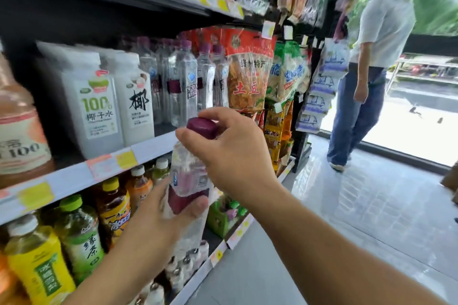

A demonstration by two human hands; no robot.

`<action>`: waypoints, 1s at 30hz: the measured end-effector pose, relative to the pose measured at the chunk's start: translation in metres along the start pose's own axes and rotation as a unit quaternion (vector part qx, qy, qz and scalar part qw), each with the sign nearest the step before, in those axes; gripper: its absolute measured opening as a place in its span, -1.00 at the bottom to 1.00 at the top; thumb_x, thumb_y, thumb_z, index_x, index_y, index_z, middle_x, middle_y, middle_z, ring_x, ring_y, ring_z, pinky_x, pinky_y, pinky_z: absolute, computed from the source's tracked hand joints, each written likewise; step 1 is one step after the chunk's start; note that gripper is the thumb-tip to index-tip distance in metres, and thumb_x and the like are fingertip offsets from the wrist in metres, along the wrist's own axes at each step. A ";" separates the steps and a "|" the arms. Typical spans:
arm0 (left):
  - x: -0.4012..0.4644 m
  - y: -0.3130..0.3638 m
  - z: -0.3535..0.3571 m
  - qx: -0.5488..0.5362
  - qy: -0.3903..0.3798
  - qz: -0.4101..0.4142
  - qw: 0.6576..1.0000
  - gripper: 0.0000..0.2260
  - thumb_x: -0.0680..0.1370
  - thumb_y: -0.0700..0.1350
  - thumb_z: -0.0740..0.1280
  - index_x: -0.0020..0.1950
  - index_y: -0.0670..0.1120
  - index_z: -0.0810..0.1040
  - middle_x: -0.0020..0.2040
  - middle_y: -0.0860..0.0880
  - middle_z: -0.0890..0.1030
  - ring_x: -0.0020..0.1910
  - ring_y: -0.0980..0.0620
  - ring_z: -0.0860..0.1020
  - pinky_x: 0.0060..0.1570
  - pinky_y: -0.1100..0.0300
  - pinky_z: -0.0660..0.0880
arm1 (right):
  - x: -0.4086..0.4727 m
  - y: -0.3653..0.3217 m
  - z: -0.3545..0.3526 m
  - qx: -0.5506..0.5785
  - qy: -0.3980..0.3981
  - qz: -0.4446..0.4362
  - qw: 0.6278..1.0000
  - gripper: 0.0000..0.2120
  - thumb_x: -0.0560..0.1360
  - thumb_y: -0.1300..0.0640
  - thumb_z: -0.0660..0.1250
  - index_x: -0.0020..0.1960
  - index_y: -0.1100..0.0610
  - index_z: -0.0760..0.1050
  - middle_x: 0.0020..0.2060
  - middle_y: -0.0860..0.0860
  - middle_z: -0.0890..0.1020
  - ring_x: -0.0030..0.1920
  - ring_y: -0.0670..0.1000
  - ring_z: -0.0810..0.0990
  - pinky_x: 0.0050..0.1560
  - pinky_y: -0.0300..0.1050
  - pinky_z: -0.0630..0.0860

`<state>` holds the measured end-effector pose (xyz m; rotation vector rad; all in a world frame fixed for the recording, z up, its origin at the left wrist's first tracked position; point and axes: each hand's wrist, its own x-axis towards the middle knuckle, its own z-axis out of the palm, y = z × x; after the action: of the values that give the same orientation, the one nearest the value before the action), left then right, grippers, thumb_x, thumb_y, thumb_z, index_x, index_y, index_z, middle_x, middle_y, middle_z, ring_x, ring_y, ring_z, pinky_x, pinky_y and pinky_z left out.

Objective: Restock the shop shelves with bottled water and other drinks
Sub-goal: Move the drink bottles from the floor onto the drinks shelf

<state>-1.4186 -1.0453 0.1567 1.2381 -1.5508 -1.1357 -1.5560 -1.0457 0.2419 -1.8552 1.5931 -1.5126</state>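
Both hands grip one clear plastic water bottle [189,176], held upright in front of the shelves just below frame centre. Right hand [230,146] curls its fingers and thumb round the dark purple cap [202,127], which is smooth and squarish with rounded corners. Left hand [163,210] wraps the ribbed body low down, thumb pressed across the purple label band.

At 11 o'clock from the bottle, on the middle shelf [104,168], stands a row of matching soda-water bottles [183,84] with purple caps; at least five show, and one label reads "SODA". At 9 to 10 o'clock are two white gable-topped cartons [96,101]; the nearer one is printed "100%" in green. Far left at 9 o'clock sits one peach-coloured bottle [17,126] marked "100".

At 7 to 8 o'clock, on the shelf below, stand tea bottles [79,233] with green, yellow and white caps; the count is unclear through blur. Yellow and pink price tags line the shelf edges.

At 1 o'clock hang crinkly snack bags [250,74], red and green. At 2 o'clock a person in a white T-shirt and blue jeans [366,77] stands on the glossy grey floor [347,218].
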 end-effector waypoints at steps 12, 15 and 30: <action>-0.003 0.013 -0.022 -0.044 -0.057 -0.020 0.997 -0.51 0.34 0.03 0.59 0.16 0.35 0.49 0.09 0.27 0.65 0.13 0.24 0.59 0.24 0.08 0.45 | 0.036 -0.013 -0.003 0.034 0.044 0.036 0.998 -0.67 0.40 -0.23 0.51 -0.04 -0.01 0.62 -0.20 -0.10 0.69 -0.18 -0.06 0.71 -0.07 0.03 0.67; 0.000 0.009 -0.021 -0.045 -0.029 -0.023 0.998 -0.24 0.19 0.21 0.63 0.32 0.32 0.40 0.22 0.23 0.59 0.20 0.22 0.55 0.28 0.04 0.45 | 0.038 -0.011 -0.001 0.034 0.038 0.041 0.998 -0.66 0.40 -0.23 0.50 -0.01 -0.01 0.61 -0.19 -0.12 0.68 -0.17 -0.08 0.70 -0.08 -0.04 0.66; 0.014 0.003 -0.008 -0.031 0.096 0.019 0.995 -0.46 0.32 -0.02 0.61 0.16 0.22 0.42 0.12 0.12 0.54 0.05 0.17 0.52 -0.09 0.26 0.46 | 0.052 0.001 0.010 0.183 -0.026 0.082 0.979 -0.71 0.61 -0.05 0.31 0.29 0.01 0.54 -0.01 -0.14 0.65 0.04 -0.19 0.60 0.06 -0.21 0.50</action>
<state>-1.4139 -1.0599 0.1627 1.2334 -1.3785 -1.0023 -1.5564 -1.0938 0.2636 -1.5107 1.3011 -1.5466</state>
